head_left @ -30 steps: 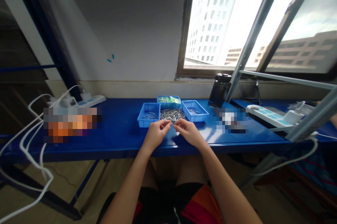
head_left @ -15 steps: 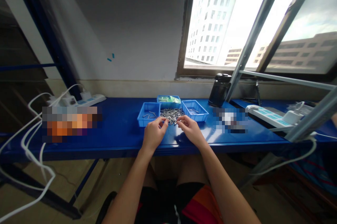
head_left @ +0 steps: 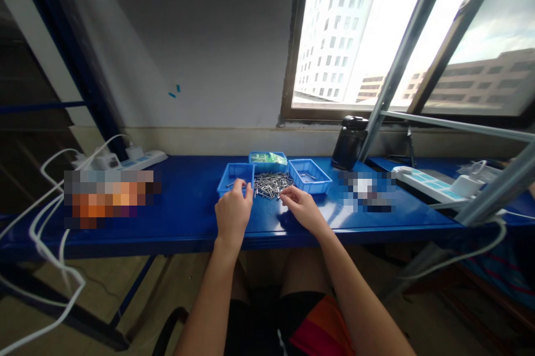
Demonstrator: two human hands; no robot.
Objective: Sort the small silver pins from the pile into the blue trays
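A pile of small metal pieces lies on the blue table between two blue trays. My left hand is over the near edge of the left tray, its fingers bent; whether they hold anything is hidden. Some metal pieces show in that tray behind the fingers. At the pile's near right edge, my right hand has thumb and fingertips pinched together on something too small to make out. The right tray holds a few metal pieces. Behind the pile, another blue tray contains a green plastic packet.
A black bottle stands behind the right tray. Power strips with white cables lie at the left and right. Blurred-out items sit on the blue table at both sides. A metal post rises at the right.
My left hand has moved left from the pile to the left tray, uncovering more of the pile. My right hand has stayed nearly in place.
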